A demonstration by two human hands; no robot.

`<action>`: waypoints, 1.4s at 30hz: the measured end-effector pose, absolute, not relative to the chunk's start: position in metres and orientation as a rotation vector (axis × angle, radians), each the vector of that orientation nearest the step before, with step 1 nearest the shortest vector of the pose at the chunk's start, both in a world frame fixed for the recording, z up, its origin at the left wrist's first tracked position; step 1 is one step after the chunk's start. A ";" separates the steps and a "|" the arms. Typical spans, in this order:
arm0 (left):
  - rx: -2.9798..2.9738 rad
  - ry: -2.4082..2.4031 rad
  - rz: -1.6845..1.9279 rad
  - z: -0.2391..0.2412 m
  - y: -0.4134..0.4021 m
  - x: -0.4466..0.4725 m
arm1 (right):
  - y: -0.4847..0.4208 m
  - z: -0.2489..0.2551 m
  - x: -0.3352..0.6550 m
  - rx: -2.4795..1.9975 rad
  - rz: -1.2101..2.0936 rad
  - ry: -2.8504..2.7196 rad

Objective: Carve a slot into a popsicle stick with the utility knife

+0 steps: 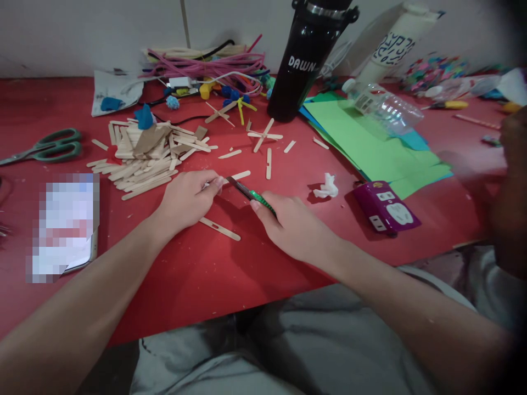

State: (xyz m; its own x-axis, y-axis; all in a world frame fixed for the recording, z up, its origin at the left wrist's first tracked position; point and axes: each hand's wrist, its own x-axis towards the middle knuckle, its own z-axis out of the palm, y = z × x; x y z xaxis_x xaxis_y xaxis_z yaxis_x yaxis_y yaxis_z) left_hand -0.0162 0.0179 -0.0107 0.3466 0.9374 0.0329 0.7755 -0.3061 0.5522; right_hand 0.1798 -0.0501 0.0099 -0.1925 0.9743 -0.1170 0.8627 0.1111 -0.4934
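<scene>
Between its thumb and fingers, my left hand (pixel 190 196) pinches a wooden craft stick (pixel 241 175), whose far end sticks out to the right. My right hand (pixel 294 222) grips a green utility knife (pixel 257 197), its dark blade laid at the stick close to my left fingertips. Whether the blade has cut in cannot be seen. Just below, a craft stick with a slot (pixel 222 228) lies on the red table (pixel 185 291). Beyond my hands lie a notched stick (pixel 269 163) and crossed sticks (pixel 265 135).
A heap of craft sticks (pixel 144 164) lies left, beside green-handled scissors (pixel 61 145) and a phone (pixel 68 225). A black bottle (pixel 302 60) stands at the back. Rightward are green paper sheets (pixel 370 137), a purple power adapter (pixel 385 208), crumpled tissue (pixel 326 186) and another person's arm (pixel 513 192).
</scene>
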 end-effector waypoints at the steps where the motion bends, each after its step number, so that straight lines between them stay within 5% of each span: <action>1: 2.166 1.492 0.499 -0.011 0.018 -0.016 | -0.050 0.010 0.180 -1.828 0.681 -2.154; 42: 2.269 1.569 0.454 -0.010 0.016 -0.014 | -0.049 0.013 0.178 -1.877 0.708 -2.147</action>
State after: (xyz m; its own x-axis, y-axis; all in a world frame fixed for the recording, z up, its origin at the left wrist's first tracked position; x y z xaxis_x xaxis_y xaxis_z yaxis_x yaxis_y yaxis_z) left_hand -0.0137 0.0163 -0.0104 0.3374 0.9391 0.0657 0.8290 -0.3294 0.4519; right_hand 0.1781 -0.0495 0.0129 -0.1714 0.9726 -0.1573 0.8753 0.0770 -0.4775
